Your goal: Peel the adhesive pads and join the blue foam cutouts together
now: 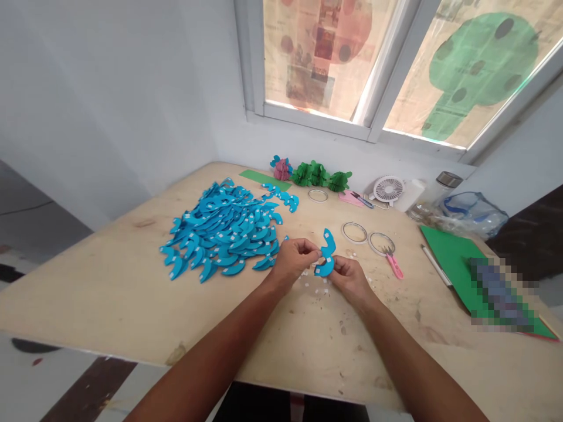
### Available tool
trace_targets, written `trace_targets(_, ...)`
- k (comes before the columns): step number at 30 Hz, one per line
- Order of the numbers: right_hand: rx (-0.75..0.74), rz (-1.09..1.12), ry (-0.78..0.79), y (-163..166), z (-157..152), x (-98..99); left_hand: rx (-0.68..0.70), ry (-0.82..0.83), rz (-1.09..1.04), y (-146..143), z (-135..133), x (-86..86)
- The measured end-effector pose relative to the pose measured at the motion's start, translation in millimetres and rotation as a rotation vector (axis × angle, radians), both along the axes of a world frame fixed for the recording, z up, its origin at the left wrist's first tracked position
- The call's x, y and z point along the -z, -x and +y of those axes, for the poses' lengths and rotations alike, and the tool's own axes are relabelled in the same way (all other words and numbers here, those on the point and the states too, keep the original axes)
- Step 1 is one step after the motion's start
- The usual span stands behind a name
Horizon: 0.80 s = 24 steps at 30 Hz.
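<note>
A curved blue paper cutout with small white squares on it is held upright over the middle of the table. My right hand pinches its lower right side between thumb and fingers. From the other side, my left hand is closed, its fingertips pressed together at the cutout's left edge; whether a tiny white square is also between them is too small to tell. Small white bits lie scattered on the table below. Left of my left hand spreads a large heap of similar blue cutouts, many with white squares.
Rolls of narrow tape lie beyond my hands, with pink-handled scissors to the right. Green paper figures, a small fan and a bottle stand along the wall. Green sheets and a white pen lie right.
</note>
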State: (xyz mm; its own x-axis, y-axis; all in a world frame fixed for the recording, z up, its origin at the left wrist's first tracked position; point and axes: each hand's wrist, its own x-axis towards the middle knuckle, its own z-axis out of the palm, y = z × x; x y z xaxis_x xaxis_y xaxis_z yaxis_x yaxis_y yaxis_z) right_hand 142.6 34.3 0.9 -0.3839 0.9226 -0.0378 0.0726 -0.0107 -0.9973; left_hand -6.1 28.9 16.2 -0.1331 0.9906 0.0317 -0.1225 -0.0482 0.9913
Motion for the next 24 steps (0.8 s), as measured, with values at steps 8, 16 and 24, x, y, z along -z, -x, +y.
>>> trace_targets(8,0.001,-0.045,-0.078,-4.0,2.2,7.1,-0.032,0.004,-0.027,-2.7,1.0,1.4)
trace_targets(16,0.001,-0.099,-0.134,-5.8,4.0,9.9,-0.051,0.033,-0.053,-5.3,1.9,1.5)
trace_targets(24,0.003,-0.143,-0.150,-5.4,2.4,6.9,-0.060,0.023,-0.063,-6.4,-0.5,-1.9)
